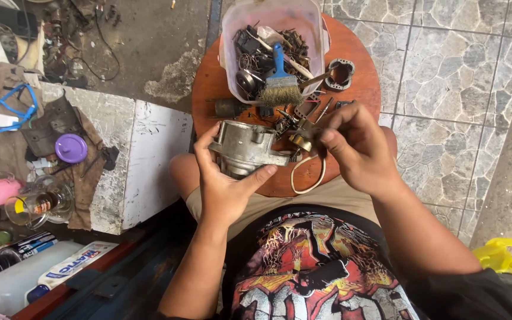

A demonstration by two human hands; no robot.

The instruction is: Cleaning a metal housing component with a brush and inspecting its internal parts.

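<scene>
My left hand (pixel 223 178) grips a grey metal housing (pixel 245 148), holding it above my lap in front of a round wooden stool (pixel 362 83). My right hand (pixel 351 142) pinches a small brass part (pixel 299 141) right against the housing's right end. A pale cord loop (pixel 308 178) hangs below that part.
A clear plastic tub (pixel 271 24) on the stool holds metal scraps, wires and a blue-handled brush (pixel 281 83). A grey ring-shaped part (pixel 340 74) and small tools lie beside it. A cluttered bench at left carries a purple lid (pixel 70 148), glass jars (pixel 37 201) and bottles. Tiled floor lies to the right.
</scene>
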